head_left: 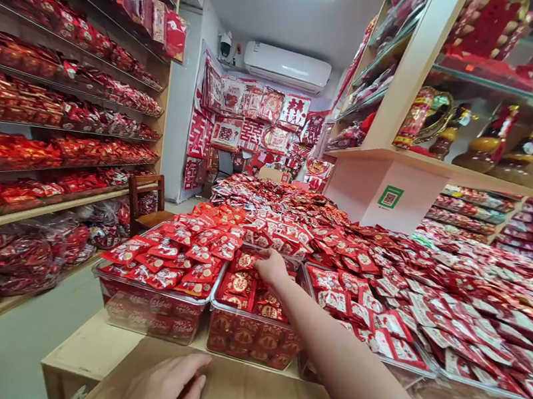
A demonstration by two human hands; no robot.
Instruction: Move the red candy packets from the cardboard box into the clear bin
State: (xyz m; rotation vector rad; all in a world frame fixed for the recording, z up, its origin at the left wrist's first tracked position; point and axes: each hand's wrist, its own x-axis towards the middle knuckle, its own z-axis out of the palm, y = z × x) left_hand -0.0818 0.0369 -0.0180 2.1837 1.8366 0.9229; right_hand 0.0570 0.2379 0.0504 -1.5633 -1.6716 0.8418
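Observation:
My right hand reaches into the middle clear plastic bin, its fingers pinched on the edge of a small red packet with a gold round emblem. Below it, similar red packets lie in rows in the same bin. My left hand is low in the view above a brown cardboard box, fingers loosely bent and apart with nothing in them. Whether it touches the cardboard, I cannot tell.
A heaped bin of red packets stands to the left, and another bin to the right. More packets cover the table behind. Shelves line the left wall. A glass-shelved cabinet juts out at upper right. A wooden chair stands behind.

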